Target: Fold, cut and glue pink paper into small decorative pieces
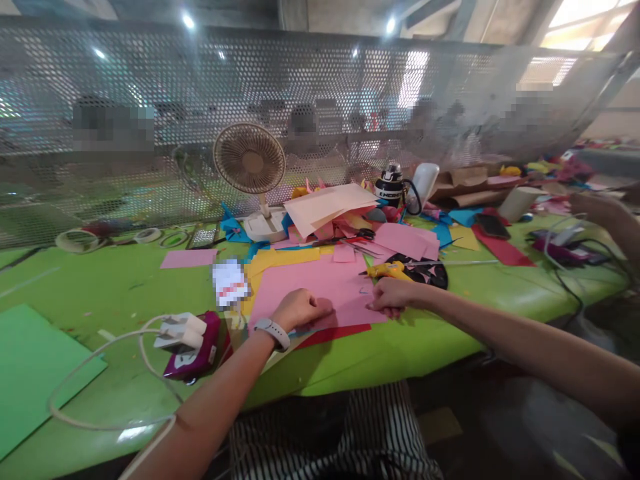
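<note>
A large pink sheet of paper point(310, 273) lies on yellow and red sheets before me. My left hand point(300, 308), with a pale band at the wrist, rests on its lower middle. Those fingers are curled, and whatever may be in them is hidden. Over the right edge of the pink sheet is my right hand point(393, 297), also closed with bent fingers; I cannot make out what it holds. Just behind it lies a yellow glue gun point(387, 270) on a dark round pad point(434, 275). A small dark mark shows on the sheet left of my right fingers.
A purple power strip point(214, 343) with white plugs and a looping cable sits left. Behind stand a fan point(250, 160), a black flask point(391, 187), paper scraps and scissors point(367, 233). A phone point(493, 225) lies right, near another person's arm point(607, 217). A perforated metal screen point(340, 127) runs behind.
</note>
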The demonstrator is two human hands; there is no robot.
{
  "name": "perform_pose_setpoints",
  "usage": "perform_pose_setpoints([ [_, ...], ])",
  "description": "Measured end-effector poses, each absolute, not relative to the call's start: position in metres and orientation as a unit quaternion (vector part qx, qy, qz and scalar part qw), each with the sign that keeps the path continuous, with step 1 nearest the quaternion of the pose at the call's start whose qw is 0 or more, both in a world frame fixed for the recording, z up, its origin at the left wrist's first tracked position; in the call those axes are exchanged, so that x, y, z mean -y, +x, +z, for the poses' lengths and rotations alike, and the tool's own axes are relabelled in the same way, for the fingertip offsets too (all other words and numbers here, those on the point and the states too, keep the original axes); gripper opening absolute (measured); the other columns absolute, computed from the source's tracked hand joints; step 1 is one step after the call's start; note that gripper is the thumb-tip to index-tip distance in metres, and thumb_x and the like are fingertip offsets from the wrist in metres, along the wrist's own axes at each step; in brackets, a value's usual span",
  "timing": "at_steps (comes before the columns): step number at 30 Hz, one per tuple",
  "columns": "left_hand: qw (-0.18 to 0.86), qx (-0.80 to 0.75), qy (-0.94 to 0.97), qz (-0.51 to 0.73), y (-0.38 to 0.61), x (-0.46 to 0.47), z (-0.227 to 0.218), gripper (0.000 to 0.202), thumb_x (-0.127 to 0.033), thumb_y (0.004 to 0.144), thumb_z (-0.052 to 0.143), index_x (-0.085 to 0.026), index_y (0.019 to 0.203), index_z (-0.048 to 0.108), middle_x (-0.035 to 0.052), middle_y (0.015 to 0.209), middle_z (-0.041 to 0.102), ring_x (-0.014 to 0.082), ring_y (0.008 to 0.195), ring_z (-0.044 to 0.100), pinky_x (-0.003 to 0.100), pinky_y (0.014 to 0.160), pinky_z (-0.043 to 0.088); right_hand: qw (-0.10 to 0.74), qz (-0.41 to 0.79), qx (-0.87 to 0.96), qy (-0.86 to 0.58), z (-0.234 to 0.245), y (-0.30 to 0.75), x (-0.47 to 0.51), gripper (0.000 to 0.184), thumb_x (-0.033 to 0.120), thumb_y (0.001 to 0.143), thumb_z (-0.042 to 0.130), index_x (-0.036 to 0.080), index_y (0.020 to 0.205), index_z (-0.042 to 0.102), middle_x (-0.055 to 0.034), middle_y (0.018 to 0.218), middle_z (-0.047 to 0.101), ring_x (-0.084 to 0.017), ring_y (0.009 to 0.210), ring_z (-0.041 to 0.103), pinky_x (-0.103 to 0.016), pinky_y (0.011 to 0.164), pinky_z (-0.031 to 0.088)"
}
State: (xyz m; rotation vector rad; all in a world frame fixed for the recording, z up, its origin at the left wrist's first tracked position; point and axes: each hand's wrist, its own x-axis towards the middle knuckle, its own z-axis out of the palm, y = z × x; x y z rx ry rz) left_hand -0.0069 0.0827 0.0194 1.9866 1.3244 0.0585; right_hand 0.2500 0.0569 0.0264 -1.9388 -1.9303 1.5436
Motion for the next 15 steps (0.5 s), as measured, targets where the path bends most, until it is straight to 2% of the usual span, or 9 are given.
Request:
perform_pose_setpoints([
  [4, 0.396, -0.531, 0.749, 0.01, -0.002, -0.083, 0.024, 0.057, -0.072, 0.058, 0.054, -0.015, 0.051, 0.056, 0.0054, 0.047, 0.059, 0.0162, 0.043, 0.056, 0.025, 0.045, 0.041, 0.033, 0.465, 0.61, -0.64, 0.038, 0.26, -0.047, 0.029, 0.032, 0.074, 0.062, 0.016, 0.055, 0.049, 0.0021, 0.041, 0.055, -0.008, 0.033, 0.049, -0.017, 0.033, 0.035],
  [8, 0.403, -0.543, 0.737, 0.007, 0.0, -0.085, 0.026, 0.058, -0.073, 0.054, 0.056, -0.015, 0.051, 0.057, 0.0069, 0.049, 0.06, 0.0173, 0.044, 0.057, 0.026, 0.044, 0.042, 0.069, 0.459, 0.63, -0.623, 0.04, 0.234, -0.054, 0.032, 0.038, 0.079, 0.056, 0.016, 0.057, 0.051, 0.0026, 0.043, 0.055, -0.007, 0.037, 0.052, -0.016, 0.038, 0.04],
  [15, 0.435, -0.544, 0.717, 0.007, -0.012, -0.082, 0.027, 0.053, -0.067, 0.052, 0.063, -0.015, 0.048, 0.056, 0.0058, 0.046, 0.058, 0.018, 0.045, 0.058, 0.026, 0.044, 0.044, 0.006, 0.494, 0.641, -0.587, 0.018, 0.203, -0.069, 0.044, 0.052, 0.072, 0.062, 0.014, 0.051, 0.05, 0.0011, 0.037, 0.054, -0.009, 0.031, 0.05, -0.018, 0.036, 0.041],
])
